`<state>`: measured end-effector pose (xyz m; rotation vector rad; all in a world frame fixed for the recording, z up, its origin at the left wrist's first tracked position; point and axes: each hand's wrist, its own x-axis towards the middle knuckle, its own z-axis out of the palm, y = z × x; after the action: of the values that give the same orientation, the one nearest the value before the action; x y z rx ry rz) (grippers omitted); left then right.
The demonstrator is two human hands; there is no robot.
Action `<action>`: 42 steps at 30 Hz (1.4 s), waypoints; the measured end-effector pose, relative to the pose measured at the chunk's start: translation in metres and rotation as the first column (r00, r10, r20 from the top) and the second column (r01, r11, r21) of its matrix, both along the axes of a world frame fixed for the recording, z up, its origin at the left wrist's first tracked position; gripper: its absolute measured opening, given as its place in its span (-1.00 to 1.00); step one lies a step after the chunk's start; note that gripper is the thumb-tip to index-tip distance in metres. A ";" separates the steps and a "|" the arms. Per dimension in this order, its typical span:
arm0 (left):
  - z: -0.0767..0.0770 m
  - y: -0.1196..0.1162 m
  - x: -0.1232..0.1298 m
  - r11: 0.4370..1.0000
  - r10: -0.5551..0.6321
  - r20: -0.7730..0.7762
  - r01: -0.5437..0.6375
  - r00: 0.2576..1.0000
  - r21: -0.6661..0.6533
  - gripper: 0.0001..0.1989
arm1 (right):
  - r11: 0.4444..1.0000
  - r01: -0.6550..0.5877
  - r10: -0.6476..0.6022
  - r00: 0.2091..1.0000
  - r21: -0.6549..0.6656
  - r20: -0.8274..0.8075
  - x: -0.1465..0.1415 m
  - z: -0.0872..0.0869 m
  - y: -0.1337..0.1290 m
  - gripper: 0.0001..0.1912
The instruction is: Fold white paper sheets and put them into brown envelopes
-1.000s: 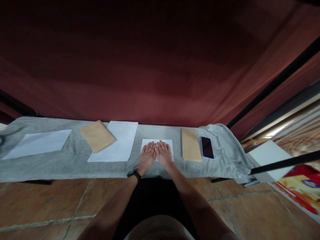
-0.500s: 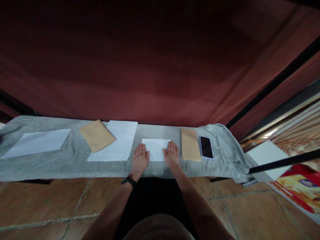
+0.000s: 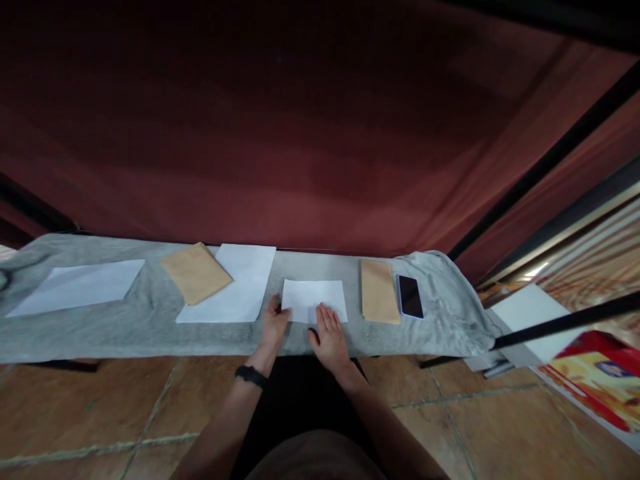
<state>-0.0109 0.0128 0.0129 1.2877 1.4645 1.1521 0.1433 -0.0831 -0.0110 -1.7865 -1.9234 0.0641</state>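
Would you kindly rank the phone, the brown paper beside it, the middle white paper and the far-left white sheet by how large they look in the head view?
1. Far-left white sheet
2. Middle white paper and brown paper: too alike to rank
3. Phone

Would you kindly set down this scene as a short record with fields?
Surface: soft grey cloth
Centre: small white rectangular paper, lying flat
Left hand: at that paper's left edge, thumb spread
Right hand: palm down, fingers over the paper's near edge
To the right: flat brown paper rectangle, then black-screened phone with pale rim
To the left: large white sheet, partly under an angled brown paper piece; farther left, long white sheet
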 end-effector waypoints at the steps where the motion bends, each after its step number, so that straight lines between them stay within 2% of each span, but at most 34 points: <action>1: 0.004 -0.002 0.002 0.998 0.031 0.086 -0.026 0.996 -0.058 -0.34 | 1.000 -0.017 0.016 0.999 -0.011 -0.034 -0.005 0.003 0.000 -0.33; 3: 0.016 -0.008 0.008 0.994 0.037 0.168 -0.019 0.985 -0.109 -0.35 | 0.999 -0.018 0.014 0.990 -0.030 -0.138 -0.012 0.012 0.005 -0.36; 5: 0.032 -0.012 0.013 0.998 -0.025 0.238 0.037 0.971 -0.047 -0.44 | 0.999 -0.001 -0.011 0.950 -0.039 -0.312 -0.014 0.026 0.016 -0.46; 7: 0.047 -0.014 0.015 0.998 -0.063 0.292 0.059 0.954 0.023 -0.52 | 1.000 0.022 -0.026 0.828 -0.015 -0.560 -0.014 0.043 0.031 -0.51; 9: 0.055 -0.014 0.015 0.999 -0.041 0.315 0.044 0.948 -0.004 -0.51 | 0.998 0.062 -0.022 0.632 0.023 -0.775 -0.013 0.061 0.044 -0.50; 11: 0.054 -0.015 0.014 0.994 0.008 0.302 0.026 0.953 -0.106 -0.46 | 0.993 0.115 -0.037 0.429 0.015 -0.902 -0.013 0.074 0.053 -0.44; 13: 0.045 -0.018 0.014 0.973 0.026 0.301 0.045 0.953 -0.228 -0.36 | 0.989 0.145 -0.024 0.263 0.015 -0.964 -0.015 0.078 0.057 -0.40; 15: 0.032 -0.023 0.017 0.946 0.015 0.357 0.102 0.934 -0.306 -0.24 | 0.986 0.166 -0.008 0.151 0.017 -0.988 -0.017 0.073 0.056 -0.40; 17: 0.019 -0.025 0.019 0.934 0.012 0.395 0.131 0.919 -0.333 -0.14 | 0.977 0.209 -0.057 0.110 -0.033 -0.992 -0.015 0.061 0.052 -0.45; 21: 0.001 -0.013 0.010 0.975 -0.010 0.259 0.067 0.966 -0.213 0.01 | 0.940 0.301 -0.212 0.143 -0.161 -0.967 0.006 0.033 0.040 -0.55; 25: -0.004 0.014 -0.008 0.987 -0.145 0.010 0.146 0.989 -0.061 0.02 | 0.917 0.320 -0.309 0.190 -0.239 -0.932 0.033 0.013 0.030 -0.58; 27: -0.004 0.026 -0.012 0.983 -0.179 -0.195 0.184 0.964 0.012 -0.05 | 0.908 0.329 -0.339 0.213 -0.260 -0.916 0.040 0.006 0.025 -0.52; 29: -0.003 0.034 -0.014 0.974 -0.177 -0.383 0.216 0.907 0.061 -0.11 | 0.904 0.340 -0.355 0.265 -0.258 -0.896 0.043 0.002 0.018 -0.42; 32: -0.002 0.037 -0.015 0.967 -0.181 -0.547 0.249 0.817 0.051 -0.18 | 0.893 0.387 -0.397 0.442 -0.228 -0.804 0.047 0.001 0.006 -0.37; 36: -0.002 0.028 -0.016 0.957 -0.159 -0.648 0.278 0.744 0.084 -0.26 | 0.878 0.464 -0.451 0.722 -0.117 -0.525 0.057 0.008 -0.008 -0.46; 40: -0.001 0.010 0.000 0.935 -0.044 -0.789 0.303 0.613 0.183 -0.40 | 0.915 0.402 -0.369 0.867 0.033 -0.336 0.052 0.019 -0.001 -0.55; 42: -0.002 0.002 0.015 0.899 -0.074 -0.828 0.397 0.556 0.186 -0.44 | 0.950 0.308 -0.278 0.906 0.045 -0.318 0.040 0.022 0.013 -0.53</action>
<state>0.0044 0.0152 0.0108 2.4271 1.6350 0.6378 0.1833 -0.0702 0.0115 -1.8577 -1.4031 0.1365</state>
